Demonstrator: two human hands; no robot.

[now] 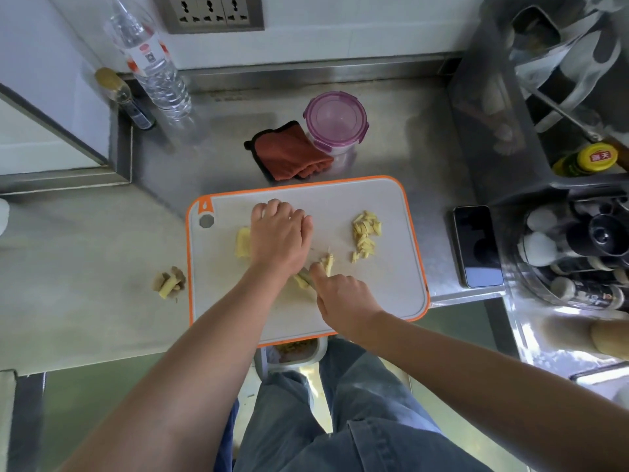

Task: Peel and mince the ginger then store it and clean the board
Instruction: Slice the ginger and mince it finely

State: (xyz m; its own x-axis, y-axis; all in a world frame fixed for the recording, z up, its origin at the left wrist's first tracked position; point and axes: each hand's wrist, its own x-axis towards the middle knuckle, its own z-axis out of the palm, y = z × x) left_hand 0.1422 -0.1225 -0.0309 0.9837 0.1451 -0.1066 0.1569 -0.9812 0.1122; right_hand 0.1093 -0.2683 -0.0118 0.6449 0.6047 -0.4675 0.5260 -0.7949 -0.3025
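head view: ginger [243, 242] under curled left hand [279, 238], right hand [343, 294] round knife [304, 278]

I count one grey plastic cutting board with an orange rim [391, 206]. On it are three heaps of pale yellow ginger [366, 235] and two hands, the left hand [279, 233] and the right hand [343, 294]. Left of it is one heap of brown peelings [170, 282]. Behind it are one red cloth [289, 153], one round purple-lidded tub [335, 120], one clear plastic bottle [153, 66] and one small dark bottle [126, 97]. Right of it is one black phone [478, 245].

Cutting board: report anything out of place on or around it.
The cutting board sits askew, its near right corner overhanging the counter edge. Ginger trimmings lie off it on the counter to its left.
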